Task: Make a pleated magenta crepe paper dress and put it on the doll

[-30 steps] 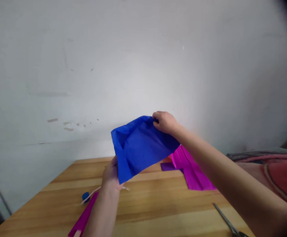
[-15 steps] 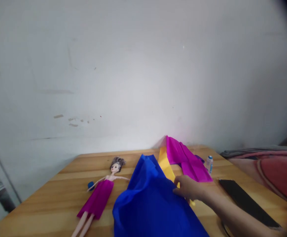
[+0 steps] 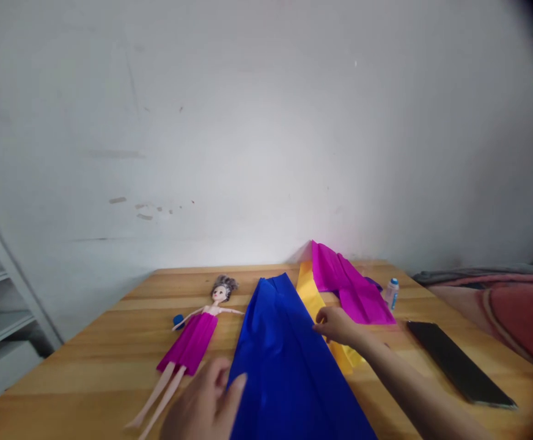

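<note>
A long blue sheet (image 3: pixel 289 360), thin like crepe paper or cloth, lies lengthwise on the wooden table with creases toward its far end. At its right edge my right hand (image 3: pixel 337 326) is closed, its fingertips on the blue edge. My left hand (image 3: pixel 205 400), slightly smeared by motion, hovers at the left edge with thumb and fingers apart. Left of the sheet a doll (image 3: pixel 191 342) in a magenta skirt lies on its back. A yellow strip (image 3: pixel 311 290) runs along the sheet's right side, partly under my right hand.
Behind on the right a folded magenta sheet (image 3: pixel 346 281) leans against the wall, beside a small blue-capped bottle (image 3: pixel 392 293). A black phone-like slab (image 3: pixel 459 363) lies at the right. A small blue roll (image 3: pixel 179 321) sits by the doll's arm. Shelves (image 3: pixel 5 330) stand at the left.
My left hand has come into view at the lower left. The blue sheet, bunched and raised before, now lies flatter and straighter. The camera view has shifted slightly.
</note>
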`<state>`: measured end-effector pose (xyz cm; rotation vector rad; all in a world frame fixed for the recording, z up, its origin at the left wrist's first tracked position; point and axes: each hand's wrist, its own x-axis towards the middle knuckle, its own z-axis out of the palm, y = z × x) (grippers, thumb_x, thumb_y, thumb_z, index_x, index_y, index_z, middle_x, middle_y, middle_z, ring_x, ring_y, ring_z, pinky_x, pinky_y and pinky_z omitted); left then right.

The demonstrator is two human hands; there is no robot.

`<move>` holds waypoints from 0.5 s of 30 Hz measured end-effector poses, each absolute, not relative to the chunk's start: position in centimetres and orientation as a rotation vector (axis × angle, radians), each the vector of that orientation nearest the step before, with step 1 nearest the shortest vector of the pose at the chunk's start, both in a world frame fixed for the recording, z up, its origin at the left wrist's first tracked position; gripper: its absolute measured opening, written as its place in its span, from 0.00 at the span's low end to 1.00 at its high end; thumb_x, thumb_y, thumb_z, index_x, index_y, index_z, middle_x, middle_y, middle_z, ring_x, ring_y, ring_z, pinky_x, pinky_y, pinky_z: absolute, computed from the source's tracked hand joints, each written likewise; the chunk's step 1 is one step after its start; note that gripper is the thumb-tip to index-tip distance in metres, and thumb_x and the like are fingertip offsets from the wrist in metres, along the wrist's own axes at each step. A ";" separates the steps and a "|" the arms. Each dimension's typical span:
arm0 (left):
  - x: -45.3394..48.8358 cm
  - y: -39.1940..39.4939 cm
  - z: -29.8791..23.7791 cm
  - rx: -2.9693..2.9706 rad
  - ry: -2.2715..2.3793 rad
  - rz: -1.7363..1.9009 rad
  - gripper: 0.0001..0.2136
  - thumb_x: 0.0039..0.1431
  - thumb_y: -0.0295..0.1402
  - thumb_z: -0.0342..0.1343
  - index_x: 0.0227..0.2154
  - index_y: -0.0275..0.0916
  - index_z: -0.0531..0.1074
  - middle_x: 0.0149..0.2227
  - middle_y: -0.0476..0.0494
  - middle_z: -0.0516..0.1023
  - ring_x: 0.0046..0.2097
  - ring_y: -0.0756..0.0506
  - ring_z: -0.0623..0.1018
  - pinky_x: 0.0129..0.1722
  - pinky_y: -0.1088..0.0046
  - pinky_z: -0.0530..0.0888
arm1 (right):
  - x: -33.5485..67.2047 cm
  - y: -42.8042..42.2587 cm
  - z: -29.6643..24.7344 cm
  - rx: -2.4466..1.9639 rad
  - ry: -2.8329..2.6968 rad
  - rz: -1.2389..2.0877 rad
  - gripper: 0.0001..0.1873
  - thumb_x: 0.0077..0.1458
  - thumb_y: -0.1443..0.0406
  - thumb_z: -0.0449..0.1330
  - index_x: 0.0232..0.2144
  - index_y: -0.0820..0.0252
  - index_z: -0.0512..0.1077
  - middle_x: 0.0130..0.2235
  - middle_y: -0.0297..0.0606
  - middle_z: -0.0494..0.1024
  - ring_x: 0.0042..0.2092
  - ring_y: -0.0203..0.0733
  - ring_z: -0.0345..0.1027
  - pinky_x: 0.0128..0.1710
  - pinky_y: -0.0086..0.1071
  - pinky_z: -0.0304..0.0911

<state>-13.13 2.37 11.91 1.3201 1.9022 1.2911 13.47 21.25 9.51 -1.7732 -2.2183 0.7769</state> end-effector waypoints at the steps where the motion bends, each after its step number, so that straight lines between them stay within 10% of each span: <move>1: -11.4 3.7 12.4 1.378 1.881 1.331 0.13 0.36 0.43 0.65 0.27 0.46 0.73 0.32 0.39 0.74 0.43 0.31 0.73 0.45 0.57 0.68 | 12.6 21.9 9.2 -1.803 -2.209 0.707 0.13 0.48 0.64 0.58 0.37 0.63 0.72 0.36 0.45 0.80 0.36 0.44 0.76 0.30 0.28 0.65; 6: -4.5 9.4 11.3 1.847 2.012 0.913 0.18 0.34 0.34 0.65 0.33 0.39 0.72 0.39 0.26 0.72 0.48 0.23 0.67 0.46 0.44 0.62 | 9.6 23.9 7.9 -1.984 -2.137 0.470 0.21 0.42 0.65 0.60 0.41 0.69 0.72 0.43 0.58 0.76 0.46 0.60 0.70 0.39 0.42 0.64; 15: -10.0 11.2 8.3 1.704 2.043 0.869 0.09 0.50 0.26 0.46 0.22 0.39 0.69 0.22 0.32 0.71 0.34 0.28 0.75 0.41 0.37 0.61 | 9.6 25.2 7.1 -1.936 -2.173 0.537 0.10 0.42 0.65 0.58 0.31 0.56 0.75 0.38 0.39 0.80 0.41 0.45 0.74 0.32 0.29 0.63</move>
